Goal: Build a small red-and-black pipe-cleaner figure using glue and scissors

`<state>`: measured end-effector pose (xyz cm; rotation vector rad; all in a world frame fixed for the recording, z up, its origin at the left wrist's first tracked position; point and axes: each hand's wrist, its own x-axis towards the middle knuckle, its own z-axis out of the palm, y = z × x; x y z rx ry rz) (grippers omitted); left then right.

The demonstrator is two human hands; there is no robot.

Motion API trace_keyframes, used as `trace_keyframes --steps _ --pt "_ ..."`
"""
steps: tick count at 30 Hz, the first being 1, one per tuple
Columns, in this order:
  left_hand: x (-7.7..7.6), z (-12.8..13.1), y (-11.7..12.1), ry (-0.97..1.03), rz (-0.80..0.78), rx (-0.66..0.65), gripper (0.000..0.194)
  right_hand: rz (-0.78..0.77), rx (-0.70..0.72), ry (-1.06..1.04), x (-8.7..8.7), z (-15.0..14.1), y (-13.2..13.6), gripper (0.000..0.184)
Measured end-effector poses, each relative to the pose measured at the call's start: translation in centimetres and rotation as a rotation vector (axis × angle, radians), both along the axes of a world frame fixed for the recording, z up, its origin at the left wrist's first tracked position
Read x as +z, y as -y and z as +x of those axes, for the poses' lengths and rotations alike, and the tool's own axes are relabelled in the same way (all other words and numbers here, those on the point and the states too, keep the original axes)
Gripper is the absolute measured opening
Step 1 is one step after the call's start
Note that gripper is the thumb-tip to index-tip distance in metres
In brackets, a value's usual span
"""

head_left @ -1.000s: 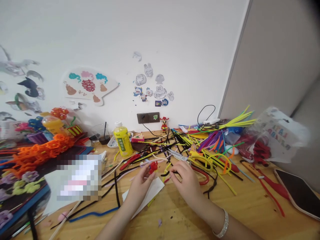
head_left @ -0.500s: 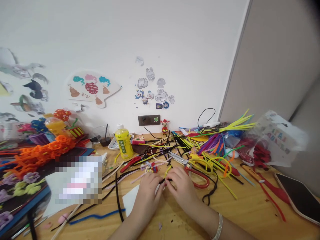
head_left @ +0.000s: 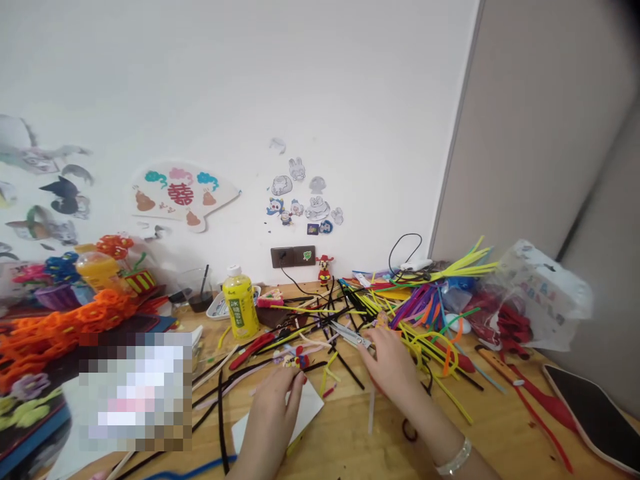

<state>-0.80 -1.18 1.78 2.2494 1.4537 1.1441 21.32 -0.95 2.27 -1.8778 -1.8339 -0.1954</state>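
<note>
My left hand (head_left: 274, 403) is at the lower middle, over a sheet of white paper (head_left: 311, 402). Its thumb and fingers are pinched, and a black pipe cleaner (head_left: 317, 366) sticks out to the right from them. Just beyond the fingertips lies a small red, yellow and blue figure (head_left: 296, 359). Over to the right, my right hand (head_left: 393, 367) is closed around the handles of the scissors (head_left: 351, 333), hiding most of them. The blades lie among the pipe cleaners, aimed toward the back left. A short yellow pipe cleaner (head_left: 329, 372) rests between my hands.
Several loose pipe cleaners (head_left: 345, 310) cover the middle of the wooden table (head_left: 345, 440). A yellow drink bottle (head_left: 241, 303) stands behind them at left. Orange pipe-cleaner work (head_left: 65, 327) fills the far left. To the right are a plastic bag (head_left: 545, 293) and a phone (head_left: 593, 417).
My hands were together around the black piece and have come apart. The right hand has moved right onto the scissors' handles; the left has shifted slightly left. The view has tilted up.
</note>
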Motion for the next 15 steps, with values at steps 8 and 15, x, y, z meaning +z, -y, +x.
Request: trace_keyframes --steps 8,15 --pt "0.3 0.2 -0.5 0.441 -0.329 0.005 0.036 -0.153 -0.123 0.108 -1.5 1.3 -0.9 0.043" --pt "0.6 -0.4 -1.0 0.743 -0.351 -0.031 0.041 -0.045 0.026 -0.082 -0.2 1.2 -0.7 0.042"
